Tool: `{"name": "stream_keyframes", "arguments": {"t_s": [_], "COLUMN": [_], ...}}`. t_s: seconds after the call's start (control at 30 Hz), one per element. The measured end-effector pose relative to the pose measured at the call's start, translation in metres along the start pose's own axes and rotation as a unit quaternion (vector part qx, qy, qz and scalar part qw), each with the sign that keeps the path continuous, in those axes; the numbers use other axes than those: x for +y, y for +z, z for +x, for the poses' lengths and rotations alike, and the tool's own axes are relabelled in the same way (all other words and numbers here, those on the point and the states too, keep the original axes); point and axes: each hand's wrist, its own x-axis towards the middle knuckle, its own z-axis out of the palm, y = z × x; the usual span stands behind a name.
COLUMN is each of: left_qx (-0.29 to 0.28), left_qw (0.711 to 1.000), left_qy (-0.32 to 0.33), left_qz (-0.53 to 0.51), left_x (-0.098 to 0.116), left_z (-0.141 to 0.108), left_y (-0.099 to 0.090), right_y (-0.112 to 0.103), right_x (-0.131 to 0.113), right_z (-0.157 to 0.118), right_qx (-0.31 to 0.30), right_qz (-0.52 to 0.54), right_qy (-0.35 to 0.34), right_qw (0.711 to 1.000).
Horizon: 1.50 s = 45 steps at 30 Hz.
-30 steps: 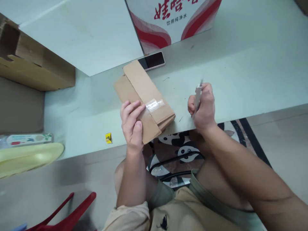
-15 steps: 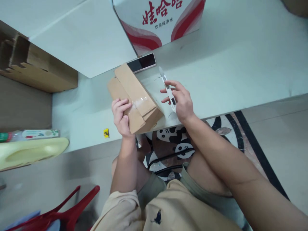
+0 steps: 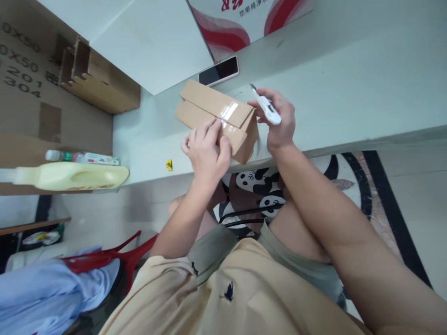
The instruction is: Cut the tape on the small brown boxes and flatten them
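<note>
A small brown cardboard box (image 3: 206, 100) lies tilted near the table's front edge, clear tape shining across its top seam. My left hand (image 3: 207, 146) grips the near side of it, fingertips on the lid close to the tape and thumb by the front end. To the right of the box, my right hand (image 3: 282, 116) holds a white utility knife (image 3: 268, 110), its blade out and pointing up and to the left. The knife is apart from the tape. Fingers of the right hand are partly hidden behind the knife.
A phone (image 3: 219, 71) lies behind the box, near a red-and-white carton (image 3: 251, 28). On the left are a small yellow packet (image 3: 169, 164), a pale yellow bottle (image 3: 80, 176), a clear bottle (image 3: 75, 156) and a cardboard organizer (image 3: 108, 79). A red chair (image 3: 131, 256) stands lower left.
My left hand has shifted from the box's left side onto its top near the tape. The box has turned flatter. My right hand has turned the knife, its blade now leaning further left.
</note>
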Motion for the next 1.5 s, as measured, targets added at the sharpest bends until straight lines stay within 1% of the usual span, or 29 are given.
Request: {"name": "stream_keyframes", "arguments": {"t_s": [0.03, 0.1, 0.2, 0.27, 0.37, 0.4, 0.43, 0.47, 0.5, 0.53, 0.6, 0.67, 0.7, 0.77, 0.83, 0.93, 1.0, 1.07, 1.1, 1.17, 1.23, 1.3, 1.33, 1.43, 1.5], "left_qx": [-0.013, -0.04, -0.095, -0.124, -0.152, -0.169, -0.198, -0.224, -0.234, -0.232, -0.253, -0.275, -0.277, -0.255, -0.219, -0.173, -0.137, -0.112, -0.112, -0.136, -0.165, -0.164, -0.156, -0.15, -0.171], "left_qw": [1.0, 0.998, 0.992, 0.985, 0.967, 0.959, 0.948, 0.938, 0.932, 0.934, 0.938, 0.942, 0.945, 0.953, 0.96, 0.965, 0.971, 0.977, 0.978, 0.977, 0.975, 0.978, 0.98, 0.982, 0.981], "left_qy": [0.008, 0.037, 0.086, 0.117, 0.2, 0.224, 0.245, 0.261, 0.273, 0.269, 0.235, 0.187, 0.169, 0.158, 0.168, 0.192, 0.194, 0.181, 0.174, 0.164, 0.15, 0.127, 0.116, 0.105, 0.093], "left_qz": [0.013, 0.024, 0.006, -0.016, -0.033, -0.036, -0.037, -0.034, -0.029, -0.026, -0.033, -0.042, -0.044, -0.044, -0.041, -0.041, -0.024, -0.012, -0.012, -0.021, -0.024, -0.032, -0.041, -0.056, -0.024], "left_x": [0.005, 0.007, -0.003, -0.012, -0.019, -0.019, -0.019, -0.02, -0.02, -0.022, -0.029, -0.037, -0.041, -0.047, -0.049, -0.046, -0.045, -0.046, -0.048, -0.051, -0.055, -0.055, -0.055, -0.048, -0.042], "left_z": [-0.001, -0.001, 0.014, 0.033, 0.07, 0.082, 0.094, 0.104, 0.113, 0.121, 0.131, 0.136, 0.137, 0.136, 0.133, 0.125, 0.119, 0.115, 0.113, 0.113, 0.113, 0.113, 0.112, 0.11, 0.109], "left_y": [-0.006, -0.016, -0.025, -0.028, -0.029, -0.028, -0.027, -0.026, -0.023, -0.02, -0.014, -0.006, -0.003, 0.002, 0.004, 0.006, 0.009, 0.015, 0.018, 0.026, 0.032, 0.035, 0.036, 0.033, 0.03], "right_y": [-0.002, -0.005, -0.011, -0.016, -0.02, -0.019, -0.018, -0.015, -0.013, -0.01, -0.005, -0.003, -0.002, -0.002, -0.003, -0.004, -0.005, -0.005, -0.005, -0.003, 0.002, 0.01, 0.014, 0.028, 0.035], "right_x": [0.003, 0.009, 0.019, 0.028, 0.042, 0.046, 0.048, 0.049, 0.048, 0.046, 0.035, 0.02, 0.012, -0.004, -0.015, -0.023, -0.025, -0.028, -0.03, -0.039, -0.053, -0.069, -0.077, -0.099, -0.11], "right_z": [0.001, 0.003, 0.007, 0.011, 0.019, 0.022, 0.025, 0.028, 0.031, 0.034, 0.038, 0.04, 0.041, 0.041, 0.04, 0.039, 0.037, 0.034, 0.032, 0.028, 0.022, 0.014, 0.008, -0.011, -0.023], "right_qx": [0.009, 0.021, 0.028, 0.029, 0.026, 0.027, 0.039, 0.063, 0.095, 0.129, 0.183, 0.208, 0.216, 0.234, 0.233, 0.209, 0.199, 0.193, 0.184, 0.164, 0.159, 0.156, 0.153, 0.133, 0.103], "right_qz": [0.001, 0.004, 0.011, 0.011, -0.01, -0.021, -0.033, -0.042, -0.048, -0.049, -0.042, -0.022, -0.009, 0.019, 0.035, 0.028, 0.006, -0.019, -0.031, -0.043, -0.025, 0.004, 0.012, -0.022, -0.064], "right_qy": [0.004, 0.013, 0.012, 0.009, 0.01, 0.016, 0.025, 0.038, 0.051, 0.063, 0.084, 0.103, 0.109, 0.108, 0.095, 0.1, 0.094, 0.06, 0.035, -0.027, -0.103, -0.17, -0.193, -0.225, -0.236], "right_qw": [1.0, 1.0, 0.999, 0.999, 1.0, 0.999, 0.998, 0.996, 0.993, 0.989, 0.979, 0.972, 0.97, 0.966, 0.967, 0.972, 0.975, 0.979, 0.982, 0.985, 0.982, 0.973, 0.969, 0.965, 0.964]}}
